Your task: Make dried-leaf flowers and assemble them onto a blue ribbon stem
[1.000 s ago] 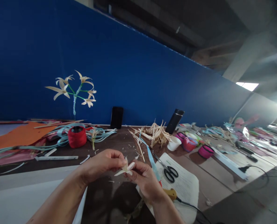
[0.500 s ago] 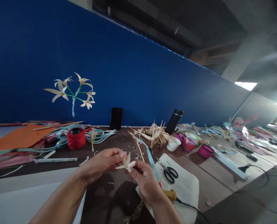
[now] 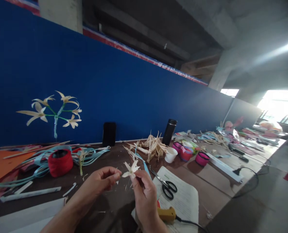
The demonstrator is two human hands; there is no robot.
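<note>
A small cream flower point(image 3: 131, 169) with pointed petals is pinched between the thumb and fingers of my right hand point(image 3: 145, 194), above the dark table. Just left of its petals is my left hand point(image 3: 105, 181), thumb and fingertips pressed together; whether something small is between them is too fine to tell. A finished-looking spray of cream flowers point(image 3: 71, 121) on green stems stands upright against the blue board at the left. Beyond my right hand a heap of dry husks point(image 3: 153, 147) lies on the table.
Black-handled scissors point(image 3: 167, 189) lie on an open booklet point(image 3: 189, 194), near a yellow-handled corded tool point(image 3: 167, 214). Behind are a white cup point(image 3: 170, 155), a black bottle point(image 3: 169, 132) and a phone point(image 3: 109, 134). A red roll point(image 3: 60, 162) and blue strips point(image 3: 40, 163) lie left.
My left hand has come off the flower and moved slightly left. My right hand now holds the flower alone, turned more upright. The camera view has shifted right and tilted up.
</note>
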